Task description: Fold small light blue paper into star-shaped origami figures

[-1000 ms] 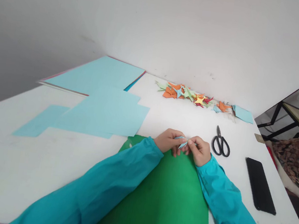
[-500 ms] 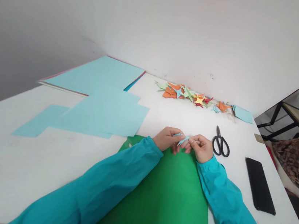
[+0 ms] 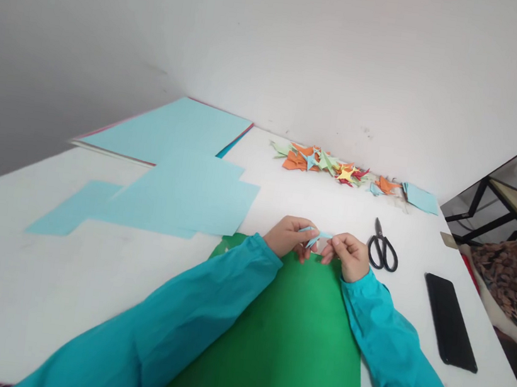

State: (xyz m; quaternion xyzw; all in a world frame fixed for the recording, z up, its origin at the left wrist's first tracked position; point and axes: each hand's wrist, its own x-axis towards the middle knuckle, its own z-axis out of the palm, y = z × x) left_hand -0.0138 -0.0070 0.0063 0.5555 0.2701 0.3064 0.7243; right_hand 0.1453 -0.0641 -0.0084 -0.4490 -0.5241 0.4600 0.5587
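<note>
My left hand (image 3: 288, 237) and my right hand (image 3: 349, 256) meet over the far edge of a green sheet (image 3: 288, 331) on the white table (image 3: 36, 291). Between their pinched fingertips they hold a small folded light-blue paper piece (image 3: 316, 236), stretched a little between them. Both arms wear teal sleeves. The fingers of both hands are curled round the piece, which hides most of its shape.
Black scissors (image 3: 382, 248) lie just right of my right hand, and a black phone (image 3: 450, 320) lies further right near the table's edge. Light-blue sheets (image 3: 182, 193) cover the left. Several folded coloured paper shapes (image 3: 329, 163) lie along the far wall.
The two hands have drawn slightly apart and a little further from me, pulling the blue piece out between them. Everything else on the table stays where it was.
</note>
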